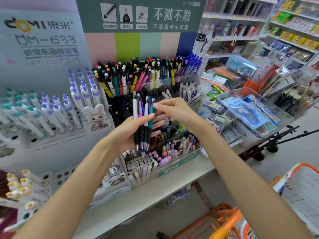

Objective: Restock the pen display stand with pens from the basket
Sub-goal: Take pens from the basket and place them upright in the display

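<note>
Nearest, low and to the right of both forearms, the orange-handled basket (229,219) is sitting below the shelf edge; what it holds is not visible from here.

Further up, the left hand (133,133) is curling round a small bundle of pens (143,121), thumb lying across the barrels and fingers behind them. The bundle is standing nearly upright, long axis running top to bottom: clicker ends are pointing up, writing tips are pointing down past the heel of the palm, toward the trays of erasers (143,166) just beneath the hand. The right hand (174,111) is reaching in from the right, its fingertips (155,105) pinching the top of the teal pen (151,116) at the bundle's right edge (the exact contact is partly hidden by the fingers themselves).

These pens are looking light, stiff and smooth-barrelled, so I judge them easy to lift but apt to slide against one another. The dark rubbery grip sections, sitting low in the left palm, are probably offering the surest hold for the bundle. A single pen is best drawn out by its upper end, lengthwise, so its neighbours are not dragged along.

Just beyond the two hands, the pen display stand (181,80) is already holding dense rows of upright pens, clickers up. Matching that orientation should need no turning of the bundle.
</note>
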The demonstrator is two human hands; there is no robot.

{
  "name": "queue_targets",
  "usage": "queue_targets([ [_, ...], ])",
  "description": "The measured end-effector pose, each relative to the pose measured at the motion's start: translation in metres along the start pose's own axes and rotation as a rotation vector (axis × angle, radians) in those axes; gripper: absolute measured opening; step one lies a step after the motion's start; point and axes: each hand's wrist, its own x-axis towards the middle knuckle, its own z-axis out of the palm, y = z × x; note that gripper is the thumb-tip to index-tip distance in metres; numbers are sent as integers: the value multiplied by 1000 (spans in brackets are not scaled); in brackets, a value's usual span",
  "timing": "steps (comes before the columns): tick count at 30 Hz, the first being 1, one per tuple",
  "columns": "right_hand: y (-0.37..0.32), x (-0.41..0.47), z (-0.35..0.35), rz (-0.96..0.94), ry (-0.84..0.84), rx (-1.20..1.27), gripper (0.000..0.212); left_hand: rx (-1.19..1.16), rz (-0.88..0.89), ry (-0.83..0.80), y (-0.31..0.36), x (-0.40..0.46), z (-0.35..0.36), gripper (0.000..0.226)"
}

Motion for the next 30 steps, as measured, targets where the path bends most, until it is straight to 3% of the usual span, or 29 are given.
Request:
queue_targets([
  [6, -9, 18, -15, -88, 616, 359, 20, -17, -28, 68, 6, -5, -2, 25],
  [11, -17, 33, -24, -324, 873, 226, 8, -4, -53, 82, 8, -5, 0, 26],
  [20, -28, 61, -28, -537, 901, -100, 11, 9, -69, 61, 8, -3, -1, 26],
  [25, -31, 80, -35, -335, 660, -373, 24, 14, -71, 57, 13, -1, -1, 27],
  [30, -52, 88, -52, -322, 520, -591, 22, 26, -80, 39, 13, 2, -2, 29],
])
